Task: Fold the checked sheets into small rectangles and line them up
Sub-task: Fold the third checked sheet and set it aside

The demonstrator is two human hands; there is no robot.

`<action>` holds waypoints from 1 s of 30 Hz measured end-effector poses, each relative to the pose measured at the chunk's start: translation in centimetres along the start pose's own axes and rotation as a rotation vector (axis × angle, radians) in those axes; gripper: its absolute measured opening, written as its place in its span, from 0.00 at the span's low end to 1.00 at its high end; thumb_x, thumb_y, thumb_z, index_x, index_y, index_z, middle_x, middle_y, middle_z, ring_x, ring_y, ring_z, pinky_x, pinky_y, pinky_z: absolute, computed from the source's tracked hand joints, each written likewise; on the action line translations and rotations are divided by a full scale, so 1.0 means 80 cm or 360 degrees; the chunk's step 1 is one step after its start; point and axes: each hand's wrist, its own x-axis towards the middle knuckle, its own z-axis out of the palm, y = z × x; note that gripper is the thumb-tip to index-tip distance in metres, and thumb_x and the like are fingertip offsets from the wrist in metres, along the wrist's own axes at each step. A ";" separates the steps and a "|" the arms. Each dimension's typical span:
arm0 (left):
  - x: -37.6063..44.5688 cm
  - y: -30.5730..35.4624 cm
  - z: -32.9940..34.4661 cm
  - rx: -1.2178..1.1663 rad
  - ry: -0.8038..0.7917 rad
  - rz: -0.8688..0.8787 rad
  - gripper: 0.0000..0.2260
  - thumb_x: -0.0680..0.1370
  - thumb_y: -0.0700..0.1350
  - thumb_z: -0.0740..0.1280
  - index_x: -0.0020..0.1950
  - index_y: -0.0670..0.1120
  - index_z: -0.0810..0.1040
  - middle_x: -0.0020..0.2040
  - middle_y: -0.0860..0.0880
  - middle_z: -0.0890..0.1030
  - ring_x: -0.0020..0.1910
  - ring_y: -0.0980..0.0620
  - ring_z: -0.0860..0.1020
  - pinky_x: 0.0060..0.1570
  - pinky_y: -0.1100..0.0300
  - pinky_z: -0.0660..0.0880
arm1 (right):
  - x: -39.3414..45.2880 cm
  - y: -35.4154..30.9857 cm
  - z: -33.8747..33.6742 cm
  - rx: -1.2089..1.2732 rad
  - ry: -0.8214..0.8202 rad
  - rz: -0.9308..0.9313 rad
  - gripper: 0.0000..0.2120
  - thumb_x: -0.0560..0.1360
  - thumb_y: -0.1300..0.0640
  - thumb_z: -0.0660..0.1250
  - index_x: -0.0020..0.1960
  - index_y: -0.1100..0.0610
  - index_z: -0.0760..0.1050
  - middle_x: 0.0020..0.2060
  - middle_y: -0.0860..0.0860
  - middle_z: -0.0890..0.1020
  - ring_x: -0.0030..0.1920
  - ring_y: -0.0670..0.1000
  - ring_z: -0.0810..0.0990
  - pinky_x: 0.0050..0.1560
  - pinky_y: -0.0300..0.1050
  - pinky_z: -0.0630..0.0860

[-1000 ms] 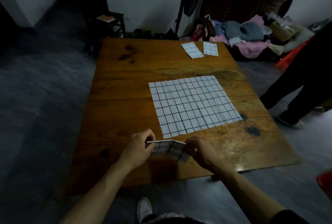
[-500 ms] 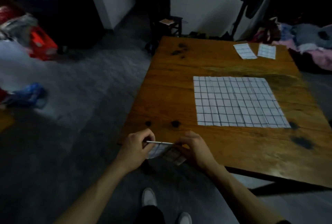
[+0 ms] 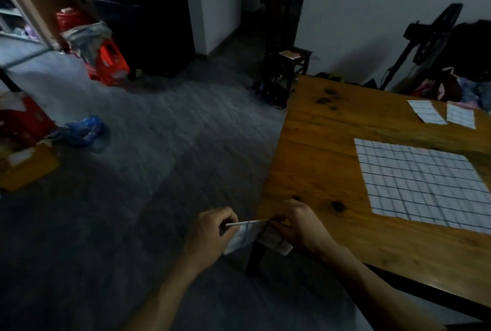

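Still both hands, left hand [image 3: 212, 229] and right hand [image 3: 300, 224], pinch folded sheet [image 3: 247, 235]; view swung left.

no legible text, label, brand, number or sign appears. the red packaging [image 3: 110, 62] on the floor bears pale markings too blurred to read; the flat checked sheet [image 3: 422, 182] on the table [image 3: 318, 144] carries only a ruled grid.

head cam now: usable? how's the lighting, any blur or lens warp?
Head view: dim, underexposed room; motion blur smears the floor, the open checked sheet and the two folded rectangles; wide-angle warp bends the table edges; both hands, left hand and right hand, pinch the part-folded sheet legibly but softly.
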 end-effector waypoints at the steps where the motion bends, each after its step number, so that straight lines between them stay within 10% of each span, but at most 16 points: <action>1: 0.000 -0.018 -0.021 -0.0030 0.0026 0.0000 0.04 0.72 0.49 0.68 0.38 0.51 0.76 0.35 0.57 0.77 0.35 0.57 0.77 0.34 0.53 0.74 | 0.017 -0.019 0.007 0.0006 -0.0010 0.0013 0.11 0.77 0.47 0.62 0.50 0.50 0.81 0.45 0.45 0.79 0.44 0.40 0.71 0.42 0.35 0.70; 12: 0.071 -0.132 -0.150 -0.0188 0.0118 0.0049 0.08 0.73 0.35 0.72 0.39 0.46 0.77 0.34 0.54 0.77 0.35 0.57 0.76 0.35 0.67 0.70 | 0.170 -0.087 0.044 0.0102 0.0047 0.0134 0.03 0.76 0.49 0.69 0.50 0.45 0.77 0.46 0.42 0.76 0.43 0.40 0.77 0.43 0.41 0.78; 30: 0.481 -0.231 -0.177 0.0132 -0.0187 0.0160 0.04 0.73 0.53 0.66 0.42 0.53 0.74 0.36 0.57 0.77 0.36 0.58 0.77 0.37 0.52 0.75 | 0.463 0.094 -0.034 0.0290 0.0360 0.0402 0.04 0.77 0.56 0.68 0.49 0.49 0.80 0.41 0.36 0.73 0.45 0.36 0.75 0.43 0.29 0.70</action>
